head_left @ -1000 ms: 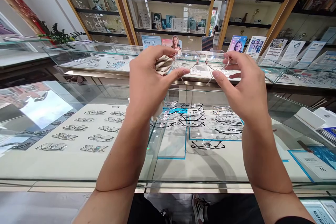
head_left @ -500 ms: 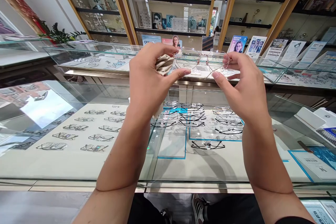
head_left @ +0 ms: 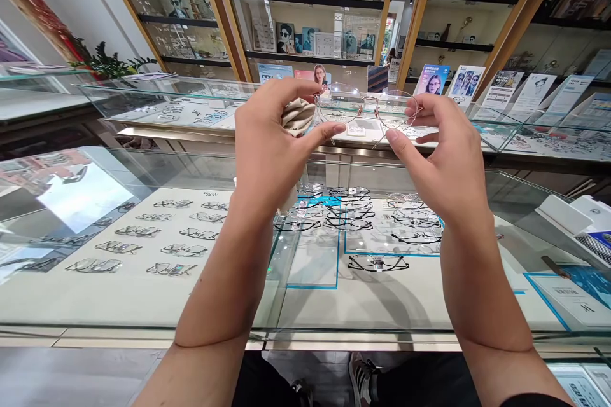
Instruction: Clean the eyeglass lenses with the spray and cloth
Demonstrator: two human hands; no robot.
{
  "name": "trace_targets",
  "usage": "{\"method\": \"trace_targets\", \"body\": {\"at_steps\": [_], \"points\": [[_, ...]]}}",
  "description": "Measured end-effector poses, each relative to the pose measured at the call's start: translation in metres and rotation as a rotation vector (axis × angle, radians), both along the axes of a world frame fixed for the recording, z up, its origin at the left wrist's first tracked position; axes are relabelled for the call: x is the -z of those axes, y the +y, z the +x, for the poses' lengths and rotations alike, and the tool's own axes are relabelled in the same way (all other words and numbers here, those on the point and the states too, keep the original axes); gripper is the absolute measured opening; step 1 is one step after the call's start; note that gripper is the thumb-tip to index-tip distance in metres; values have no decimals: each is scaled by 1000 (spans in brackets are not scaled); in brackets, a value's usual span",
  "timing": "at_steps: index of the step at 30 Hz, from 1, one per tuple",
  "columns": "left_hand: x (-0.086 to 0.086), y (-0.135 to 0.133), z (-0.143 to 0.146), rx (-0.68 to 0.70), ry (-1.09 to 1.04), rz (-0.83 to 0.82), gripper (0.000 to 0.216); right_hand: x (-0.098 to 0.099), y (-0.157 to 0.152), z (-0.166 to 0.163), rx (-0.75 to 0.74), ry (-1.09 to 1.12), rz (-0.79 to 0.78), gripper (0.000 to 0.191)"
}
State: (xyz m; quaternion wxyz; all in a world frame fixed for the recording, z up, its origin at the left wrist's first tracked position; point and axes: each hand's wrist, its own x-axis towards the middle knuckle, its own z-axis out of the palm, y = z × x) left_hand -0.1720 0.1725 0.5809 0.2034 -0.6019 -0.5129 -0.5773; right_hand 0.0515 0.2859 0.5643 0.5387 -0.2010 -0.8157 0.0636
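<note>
I am holding a pair of thin-rimmed glasses (head_left: 369,99) up in front of me, and they are hanging in the air between my two hands, above the glass counter (head_left: 334,311). My left hand (head_left: 270,140) is sitting at eight o'clock from the glasses, its fingertips gripping their nine o'clock end, while it is also clutching a crumpled beige cloth (head_left: 298,117). My right hand (head_left: 446,152) is sitting at four o'clock, its fingers pinching the three o'clock end. My thumbs are pointing inward near the lower rims; I cannot tell whether either one is touching them. Below, at six o'clock, a dark pair of spectacles (head_left: 379,262) is lying in the counter, with more frames (head_left: 348,223) crowding just beyond it between my arms. Towards eight o'clock, rows of eyeglasses (head_left: 137,231) are resting on a pale surface. At three o'clock, past my right hand, upright cards (head_left: 498,98) are lining another counter (head_left: 176,133). Towards twelve o'clock, shelves (head_left: 305,0) are bearing framed pictures.
</note>
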Motion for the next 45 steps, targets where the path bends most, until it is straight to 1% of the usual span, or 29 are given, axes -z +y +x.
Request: {"method": "trace_targets", "body": {"at_steps": [5, 8, 14, 18, 22, 26, 30, 33, 37, 40, 42, 45], "points": [[2, 2, -4, 44, -46, -32, 41, -1, -2, 0, 19, 15, 37, 43], [2, 3, -5, 38, -56, -39, 39, -1, -4, 1, 26, 26, 54, 42], [0, 1, -2, 23, -33, -36, 38, 0, -2, 0, 12, 22, 34, 42], [0, 4, 2, 6, -10, 14, 43, 0, 1, -3, 10, 53, 72, 40], [3, 9, 7, -33, -4, 88, 49, -1, -1, -5, 20, 93, 92, 43], [9, 17, 10, -69, 7, 165, 53, -1, -3, -5, 46, 110, 122, 44], [19, 25, 7, -59, -5, 165, 67, 0, 0, -7, 54, 106, 137, 48], [26, 30, 7, -56, -26, 161, 73, 2, 3, -9, 41, 98, 118, 47], [28, 32, 12, -124, -30, 241, 61, 4, 7, -11, -14, 109, 47, 46], [28, 32, 14, -158, -28, 268, 62, 4, 7, -12, -57, 125, 4, 48], [29, 34, 12, -142, -64, 253, 67, 4, 6, -12, -94, 132, -8, 49], [32, 39, 6, -26, -145, 188, 74, 3, 3, -13, -134, 168, 9, 48]]}}
